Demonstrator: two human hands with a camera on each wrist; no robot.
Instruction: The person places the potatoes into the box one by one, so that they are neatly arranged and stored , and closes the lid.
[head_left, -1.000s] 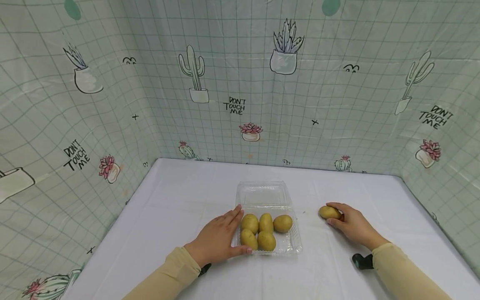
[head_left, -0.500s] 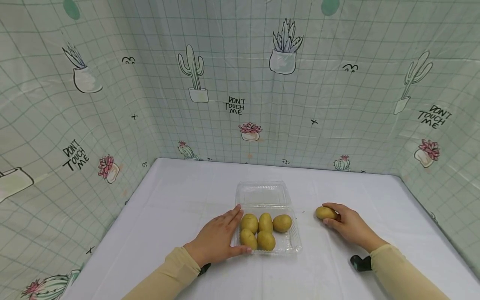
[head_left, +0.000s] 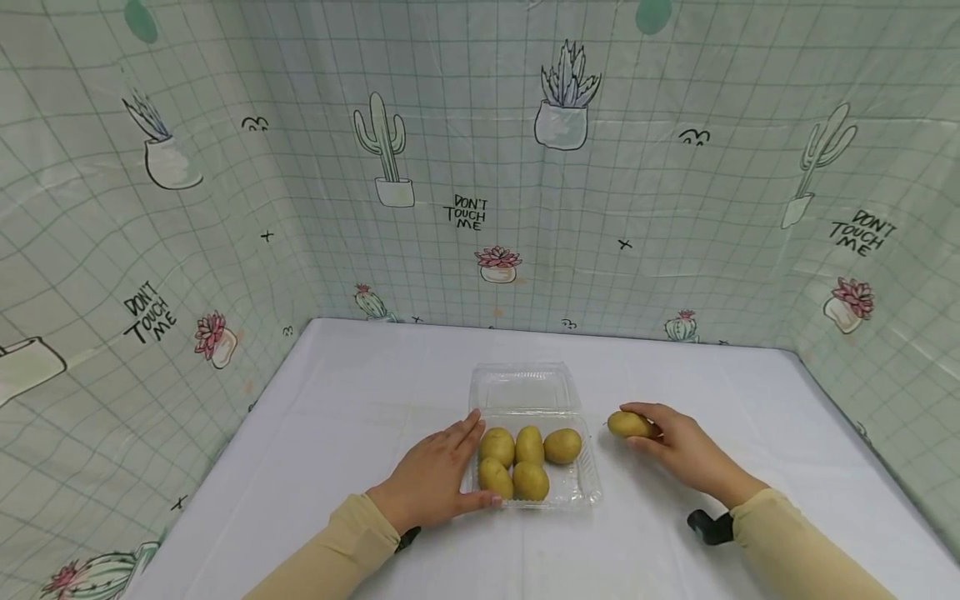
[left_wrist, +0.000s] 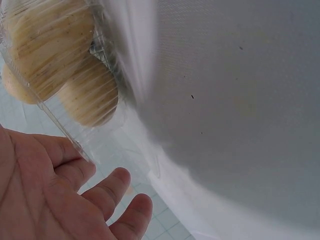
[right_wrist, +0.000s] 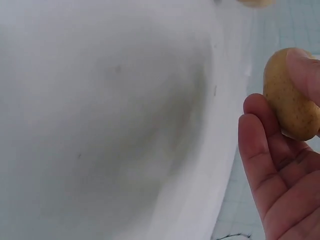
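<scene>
A clear plastic clamshell box [head_left: 573, 492] lies on the table with its lid [head_left: 525, 387] folded back. Several potatoes [head_left: 531, 482] sit inside, leaving a bare patch at the front right. My left hand [head_left: 435, 475] rests along the box's left side, fingers extended and touching its edge; in the left wrist view, potatoes [left_wrist: 90, 95] show through the clear wall. To the right of the box, my right hand [head_left: 686, 446] pinches a single potato [head_left: 628, 424] between thumb and fingers. The right wrist view shows that held potato [right_wrist: 287, 100] with the thumb across it.
A white cloth covers the table [head_left: 360, 400]. Grid-patterned curtains [head_left: 450, 150] with printed cacti surround it at the back and sides. Dark wrist-worn devices [head_left: 710, 527] show beneath the sleeves.
My right hand has moved left with the potato, closer to the box. The left hand, box and other potatoes have stayed in place.
</scene>
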